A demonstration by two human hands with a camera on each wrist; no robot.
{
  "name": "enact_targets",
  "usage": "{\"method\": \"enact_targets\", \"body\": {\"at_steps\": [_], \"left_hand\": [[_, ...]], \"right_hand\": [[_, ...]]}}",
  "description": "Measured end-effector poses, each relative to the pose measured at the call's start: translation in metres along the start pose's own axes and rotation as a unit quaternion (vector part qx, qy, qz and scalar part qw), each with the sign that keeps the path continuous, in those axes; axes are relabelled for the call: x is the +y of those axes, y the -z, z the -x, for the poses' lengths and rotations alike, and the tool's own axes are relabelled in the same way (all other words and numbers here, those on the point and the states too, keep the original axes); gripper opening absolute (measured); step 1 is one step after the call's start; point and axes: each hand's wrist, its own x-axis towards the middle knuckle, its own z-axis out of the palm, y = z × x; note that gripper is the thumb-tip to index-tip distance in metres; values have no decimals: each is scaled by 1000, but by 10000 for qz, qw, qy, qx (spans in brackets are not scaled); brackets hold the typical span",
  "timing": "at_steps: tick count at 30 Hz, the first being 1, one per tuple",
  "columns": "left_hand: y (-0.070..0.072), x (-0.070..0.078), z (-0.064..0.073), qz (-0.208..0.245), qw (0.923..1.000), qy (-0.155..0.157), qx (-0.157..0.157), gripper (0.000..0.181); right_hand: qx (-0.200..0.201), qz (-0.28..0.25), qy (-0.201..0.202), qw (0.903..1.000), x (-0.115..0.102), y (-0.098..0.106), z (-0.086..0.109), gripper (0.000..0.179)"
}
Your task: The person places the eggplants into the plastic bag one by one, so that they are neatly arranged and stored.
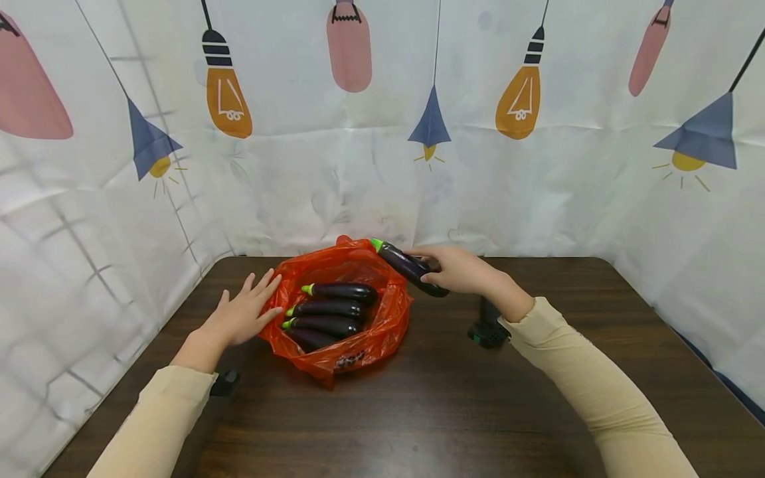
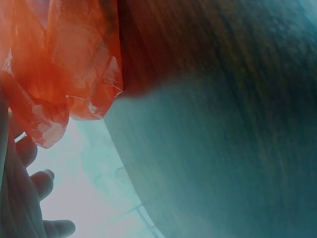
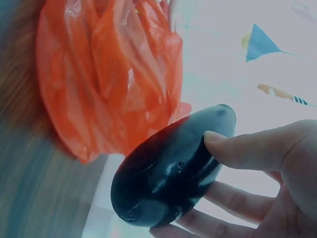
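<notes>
My right hand (image 1: 457, 269) grips a dark purple eggplant (image 1: 406, 267) with a bright green stem end, held tilted at the right rim of a red plastic bag (image 1: 391, 325). In the right wrist view the thumb and fingers (image 3: 237, 151) wrap the glossy eggplant (image 3: 168, 168), with the bag (image 3: 109, 84) behind it. Several more eggplants (image 1: 340, 292) lie side by side inside the open bag. At the bag's left rim is my left hand (image 1: 242, 312), fingers spread and touching the plastic. The left wrist view shows the bag (image 2: 84, 59) above its fingertips (image 2: 42, 183).
The bag stands on a dark brown wooden table (image 1: 430, 411). A white cloth (image 1: 370, 179) printed with lamps and bulbs hangs behind and at the sides. Black wrist devices show below the right wrist (image 1: 489, 332) and left wrist (image 1: 224, 383).
</notes>
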Motion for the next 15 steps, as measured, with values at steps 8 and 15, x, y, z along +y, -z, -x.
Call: {"method": "enact_targets", "body": {"at_steps": [8,15], "left_hand": [[1,1,2,5,10000,4,5,78],[0,0,2,10,10000,0,10,78]], "right_hand": [[-72,387,81,9992,-18,-6,-16,61],[-99,538,88,9985,-30,-10,-26,61]]}}
